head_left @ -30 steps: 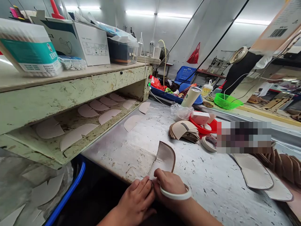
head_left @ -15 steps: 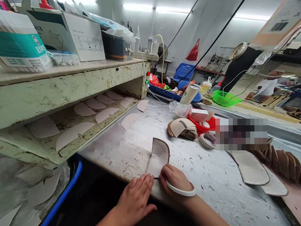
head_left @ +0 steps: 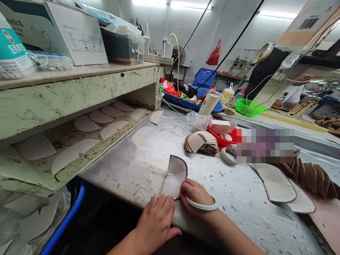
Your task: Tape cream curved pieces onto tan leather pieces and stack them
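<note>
A pale, curved flat piece with a dark edge [head_left: 174,175], perhaps leather or fabric, lies at the near side of the metal table. My left hand [head_left: 158,216] rests over its near corner, fingers side by side and slightly bent, thumb stretched out to the right. The fingers of my right hand [head_left: 198,194] are curled closed at the piece's lower right edge, and their tips are hidden. Around the base of my right hand sits a thin white ring [head_left: 203,205].
Pale cut pieces [head_left: 113,130] lie on the low shelf at left. Beyond my hands are a stack of curved pieces [head_left: 198,140], a tape roll [head_left: 228,156] and a red bowl [head_left: 233,136]. Padded pieces [head_left: 277,184] lie at right; a tumbler [head_left: 209,103] stands behind.
The view has shifted slightly to the right. My left fingers are more bent now, and the right hand stays at the edge of the piece.
</note>
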The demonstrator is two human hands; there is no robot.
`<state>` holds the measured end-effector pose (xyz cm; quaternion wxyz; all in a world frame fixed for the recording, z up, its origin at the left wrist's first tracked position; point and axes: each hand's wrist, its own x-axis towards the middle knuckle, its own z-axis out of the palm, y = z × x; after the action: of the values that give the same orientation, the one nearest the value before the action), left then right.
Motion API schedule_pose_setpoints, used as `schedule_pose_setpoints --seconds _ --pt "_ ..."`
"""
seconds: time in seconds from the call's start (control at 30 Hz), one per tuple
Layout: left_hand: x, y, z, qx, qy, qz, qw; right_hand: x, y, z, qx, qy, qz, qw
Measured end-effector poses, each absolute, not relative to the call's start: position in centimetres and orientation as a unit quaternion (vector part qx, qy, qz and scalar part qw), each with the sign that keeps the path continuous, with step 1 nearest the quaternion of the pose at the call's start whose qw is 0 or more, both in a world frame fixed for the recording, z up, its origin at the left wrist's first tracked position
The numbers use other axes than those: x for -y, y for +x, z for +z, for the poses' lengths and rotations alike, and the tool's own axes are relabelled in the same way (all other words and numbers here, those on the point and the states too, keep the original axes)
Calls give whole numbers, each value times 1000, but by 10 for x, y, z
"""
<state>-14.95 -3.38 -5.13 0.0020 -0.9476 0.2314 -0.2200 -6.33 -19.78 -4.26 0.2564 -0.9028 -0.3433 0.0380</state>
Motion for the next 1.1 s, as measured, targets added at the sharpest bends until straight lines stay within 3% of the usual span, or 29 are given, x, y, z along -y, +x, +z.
schedule_pose_setpoints --seconds 0.3,0.6,0.8,1.1 --pt "39 -138 -53 -262 -945 -191 -31 204 -44 -25 330 -894 119 278" --pt "29 -144 -51 -253 -943 -214 -14 199 -66 -33 403 -906 5 132" --pt "39 -145 -53 -252 -946 -203 -9 210 -74 -49 359 -909 -68 203" --pt "46 -135 -50 -278 -939 -201 -7 218 -63 -44 350 -912 -64 201"
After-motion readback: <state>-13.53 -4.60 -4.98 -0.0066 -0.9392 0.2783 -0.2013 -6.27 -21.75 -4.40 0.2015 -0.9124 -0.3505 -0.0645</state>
